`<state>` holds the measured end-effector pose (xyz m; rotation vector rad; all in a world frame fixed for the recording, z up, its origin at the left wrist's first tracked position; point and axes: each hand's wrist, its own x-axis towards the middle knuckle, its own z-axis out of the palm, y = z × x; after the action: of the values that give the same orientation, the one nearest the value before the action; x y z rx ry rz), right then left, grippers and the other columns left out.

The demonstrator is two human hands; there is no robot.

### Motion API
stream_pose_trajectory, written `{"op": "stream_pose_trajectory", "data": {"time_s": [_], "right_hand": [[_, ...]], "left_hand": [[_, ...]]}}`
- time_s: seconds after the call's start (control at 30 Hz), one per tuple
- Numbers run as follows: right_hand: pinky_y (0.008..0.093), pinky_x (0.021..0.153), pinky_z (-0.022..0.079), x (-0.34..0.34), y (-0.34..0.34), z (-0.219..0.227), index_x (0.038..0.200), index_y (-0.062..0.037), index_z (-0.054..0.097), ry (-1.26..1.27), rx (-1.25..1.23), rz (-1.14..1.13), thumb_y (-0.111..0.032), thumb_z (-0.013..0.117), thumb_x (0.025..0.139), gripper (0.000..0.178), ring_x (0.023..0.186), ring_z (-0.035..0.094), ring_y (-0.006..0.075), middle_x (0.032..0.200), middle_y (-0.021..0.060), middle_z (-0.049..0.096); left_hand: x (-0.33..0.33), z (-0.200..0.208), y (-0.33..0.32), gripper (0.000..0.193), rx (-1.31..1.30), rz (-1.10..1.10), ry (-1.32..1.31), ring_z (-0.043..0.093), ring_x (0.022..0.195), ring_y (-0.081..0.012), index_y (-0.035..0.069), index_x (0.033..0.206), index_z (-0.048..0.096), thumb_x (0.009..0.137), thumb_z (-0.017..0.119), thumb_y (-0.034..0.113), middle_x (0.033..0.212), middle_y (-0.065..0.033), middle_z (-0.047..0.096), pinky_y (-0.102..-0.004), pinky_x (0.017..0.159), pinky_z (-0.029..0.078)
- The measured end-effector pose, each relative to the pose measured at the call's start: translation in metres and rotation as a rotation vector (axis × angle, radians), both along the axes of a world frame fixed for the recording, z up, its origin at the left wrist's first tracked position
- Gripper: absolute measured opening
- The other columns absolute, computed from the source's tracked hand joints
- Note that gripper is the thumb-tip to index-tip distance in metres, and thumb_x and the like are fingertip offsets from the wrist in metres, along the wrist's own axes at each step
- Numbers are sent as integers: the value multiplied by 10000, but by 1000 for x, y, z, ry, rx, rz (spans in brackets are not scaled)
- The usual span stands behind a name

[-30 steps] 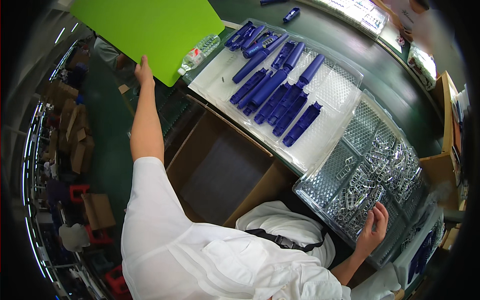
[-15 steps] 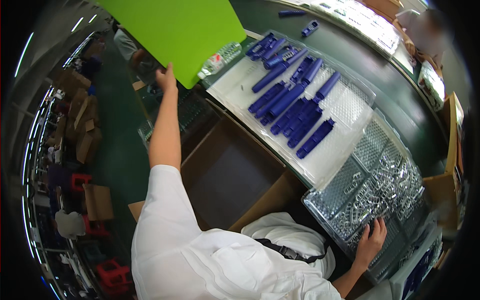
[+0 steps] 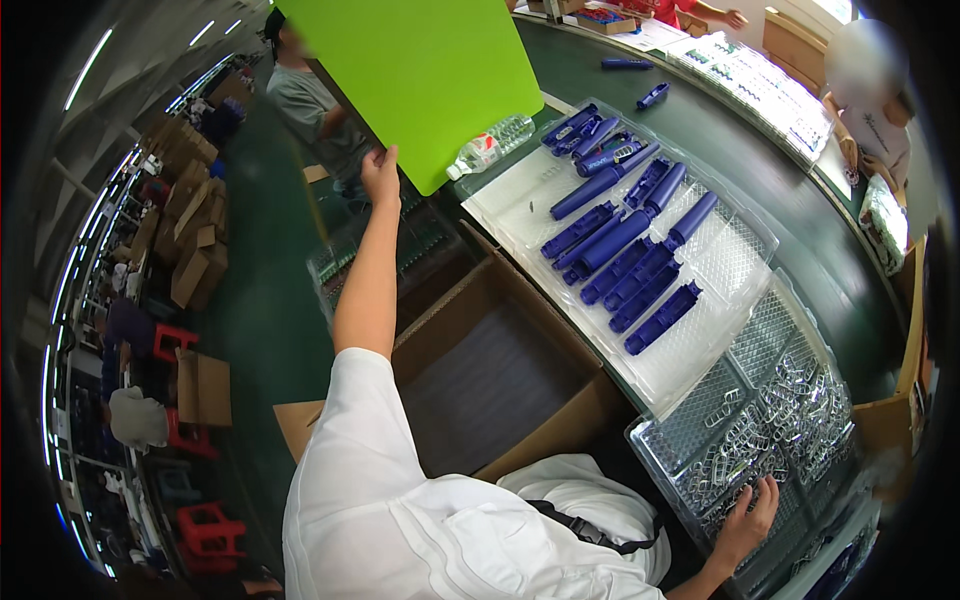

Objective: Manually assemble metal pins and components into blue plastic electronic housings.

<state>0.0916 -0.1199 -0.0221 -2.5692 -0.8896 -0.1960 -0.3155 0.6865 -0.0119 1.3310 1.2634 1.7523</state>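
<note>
At the far left, my left hand [image 3: 380, 178] is closed at the edge of a large bright green board [image 3: 430, 90], its thumb along the side and some fingers hard to see. A clear plastic bottle [image 3: 492, 146] lies against the board's near corner. My right hand [image 3: 745, 525] is at the near edge of a clear compartment tray [image 3: 690, 432], fingers apart and bent, over a heap of small clear plastic pieces [image 3: 770, 425]. Dark blue plastic shells [image 3: 640, 285], several of them, lie in rows on a white tray [image 3: 690, 345] between my hands.
An open cardboard box [image 3: 500, 375] stands below the table edge, before my body. Another person [image 3: 875, 130] sits across the green table by a bright white panel [image 3: 750, 90]; one more [image 3: 310, 110] stands behind the board. Red stools [image 3: 210, 530] are at the left.
The whole view has shifted, so the scene sits further right and lower. My left hand stays at the board's edge. The right hand's fingers have spread a little over the clear pieces.
</note>
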Motion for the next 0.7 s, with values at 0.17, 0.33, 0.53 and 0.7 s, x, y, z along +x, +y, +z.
{"op": "stream_pose_trajectory", "data": {"time_s": [0.17,0.33,0.53,0.7], "right_hand": [[462,1044,507,2,-8,3,1224,70,651,-14,-18,-60,-57,641,1014,245,1247,631,417,1363,216,652],[456,1045,511,-1,2,6,1214,52,658,-22,-22,-19,-55,659,1005,235,1254,636,402,1366,197,661],[458,1034,520,-12,2,10,1206,45,670,-32,-30,-67,-62,664,1006,227,1252,642,396,1369,194,664],[457,1043,516,-8,0,5,1217,47,668,-18,-68,-73,-68,660,1010,237,1261,638,397,1376,192,661]], "left_hand": [[11,-31,5,464,-276,-245,247,658,927,-126,44,1190,686,1018,700,476,1077,-18,719,-344,728,539],[-9,-46,23,373,-149,-243,248,681,891,-148,-9,1149,674,1095,623,356,1042,-68,722,-336,733,560],[7,-46,14,380,-156,-214,208,649,905,-163,-86,1088,679,1084,626,290,986,-128,742,-365,811,496],[4,-38,5,374,-144,-246,222,630,944,-145,-76,1143,678,1090,622,290,1027,-88,730,-346,848,488]]}}
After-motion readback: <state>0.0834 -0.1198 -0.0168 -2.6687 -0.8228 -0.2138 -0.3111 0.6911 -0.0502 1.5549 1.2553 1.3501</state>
